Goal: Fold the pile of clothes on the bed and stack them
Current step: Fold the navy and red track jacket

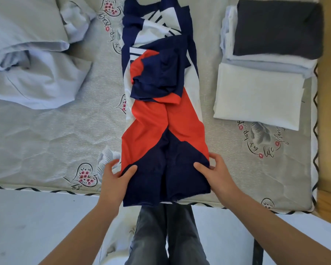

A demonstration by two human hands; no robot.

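A navy, red and white shirt (161,111) lies in a long strip down the middle of the bed (46,140). The left hand (116,177) and right hand (215,172) each pinch its near navy hem. Folded clothes (266,73) are stacked at right, unfolded clothes (33,64) at left

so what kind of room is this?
Likely a bedroom: a printed quilted mattress, a pile of unfolded pale blue clothes and a folded stack on it, both hands gripping a navy-red garment.

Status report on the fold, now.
Left hand and right hand grip near hem of navy-red-white garment. Folded into long strip on mattress. Nothing in the way.
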